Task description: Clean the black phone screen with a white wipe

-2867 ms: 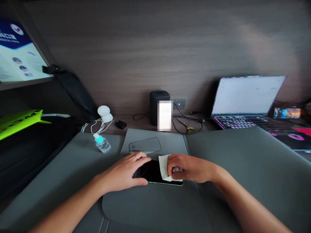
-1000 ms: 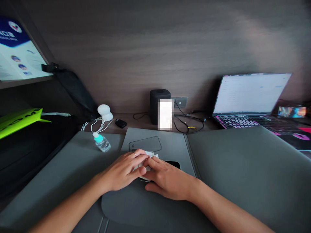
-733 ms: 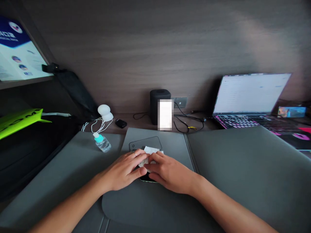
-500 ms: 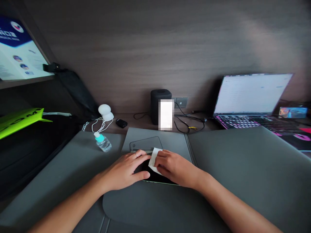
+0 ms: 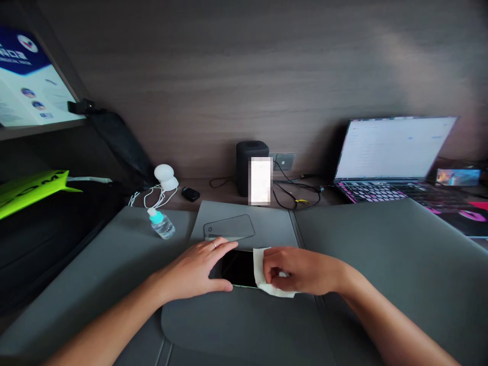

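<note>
A black phone (image 5: 238, 268) lies flat, screen up, on the grey mat (image 5: 244, 325). My left hand (image 5: 198, 269) rests over its left end with thumb and fingers holding its edges; a ring shows on one finger. My right hand (image 5: 301, 269) pinches a white wipe (image 5: 263, 272) and presses it on the phone's right end. A clear phone case (image 5: 229, 227) sits just behind the phone.
A small bottle with a teal cap (image 5: 162, 223) lies left of the case. Behind stand a white lamp (image 5: 165, 178), a black cylinder speaker (image 5: 246, 165), cables (image 5: 297, 195) and an open laptop (image 5: 392, 157) at right. A black bag with a green item (image 5: 30, 190) sits at left.
My right hand has slid the wipe from the phone's left end across to its right end, uncovering the dark screen. My left hand has stayed in place.
</note>
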